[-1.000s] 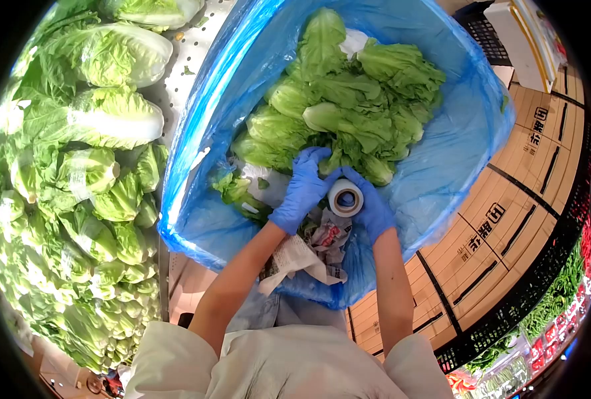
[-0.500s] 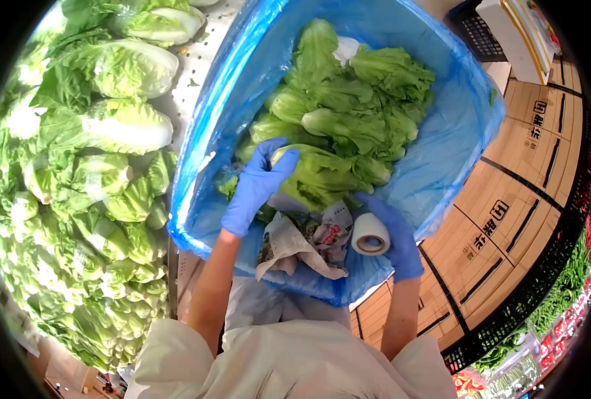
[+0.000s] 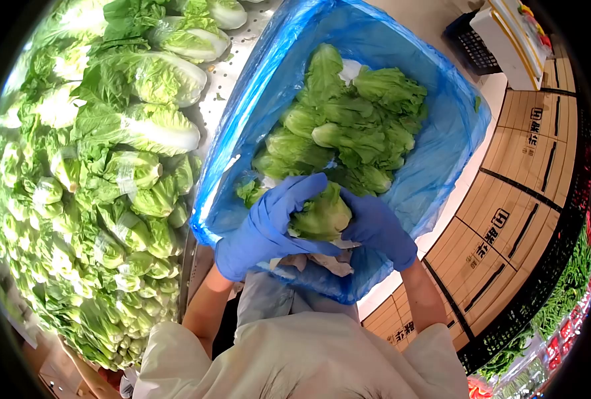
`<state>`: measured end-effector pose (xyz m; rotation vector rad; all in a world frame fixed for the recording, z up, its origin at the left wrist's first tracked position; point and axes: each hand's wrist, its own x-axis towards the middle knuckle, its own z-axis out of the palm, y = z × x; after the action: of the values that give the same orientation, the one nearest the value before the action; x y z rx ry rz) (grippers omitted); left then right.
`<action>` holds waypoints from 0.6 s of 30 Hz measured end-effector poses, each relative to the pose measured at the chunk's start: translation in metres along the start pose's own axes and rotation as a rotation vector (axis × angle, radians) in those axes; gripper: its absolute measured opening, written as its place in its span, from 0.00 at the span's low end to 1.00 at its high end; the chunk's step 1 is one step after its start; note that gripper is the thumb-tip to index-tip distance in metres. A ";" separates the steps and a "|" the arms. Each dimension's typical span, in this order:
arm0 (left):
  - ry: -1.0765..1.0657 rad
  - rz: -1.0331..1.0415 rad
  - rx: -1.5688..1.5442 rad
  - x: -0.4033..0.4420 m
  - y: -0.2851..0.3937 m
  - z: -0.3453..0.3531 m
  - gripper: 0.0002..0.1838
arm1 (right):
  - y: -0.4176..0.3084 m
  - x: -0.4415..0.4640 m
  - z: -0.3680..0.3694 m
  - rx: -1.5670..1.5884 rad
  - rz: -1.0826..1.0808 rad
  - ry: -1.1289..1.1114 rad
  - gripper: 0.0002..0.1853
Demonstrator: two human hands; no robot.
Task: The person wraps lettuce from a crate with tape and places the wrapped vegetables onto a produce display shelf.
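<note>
A head of lettuce (image 3: 323,214) is held between my two blue-gloved hands, its pale base end toward me. My left hand (image 3: 269,225) wraps round its left side, and my right hand (image 3: 380,229) presses on its right side. Beneath them, crumpled newspaper (image 3: 335,263) shows in part at the near end of a large blue plastic liner (image 3: 442,143). Farther inside the liner lies a pile of leafy lettuce heads (image 3: 352,120). The white tape roll cannot be seen.
Stacked cabbages and greens (image 3: 119,193) fill the left side beside a perforated metal surface (image 3: 219,86). On the right are brown printed boxes (image 3: 501,219) edged by black crates. A black basket (image 3: 472,43) and a white foam box (image 3: 508,43) stand at the upper right.
A lettuce head has come up toward me between both hands. My left hand has closed round it, and my right hand has moved in from the right. The tape roll has gone from sight.
</note>
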<state>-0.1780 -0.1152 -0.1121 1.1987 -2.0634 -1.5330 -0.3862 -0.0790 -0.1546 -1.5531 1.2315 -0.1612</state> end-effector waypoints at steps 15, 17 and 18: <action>0.117 -0.336 -1.585 0.170 -0.143 0.053 0.19 | 0.057 -0.070 0.071 1.235 0.281 0.365 0.27; 0.352 -0.398 -0.958 0.220 -0.132 0.095 0.26 | 0.058 -0.084 0.071 1.068 0.443 0.509 0.26; 0.434 -0.678 -1.026 0.251 -0.129 0.102 0.26 | 0.059 -0.092 0.073 1.051 0.441 0.513 0.26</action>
<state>-0.3406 -0.2517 -0.3237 1.5797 -0.4097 -1.9450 -0.4156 0.0448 -0.1854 -0.3168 1.4826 -0.8059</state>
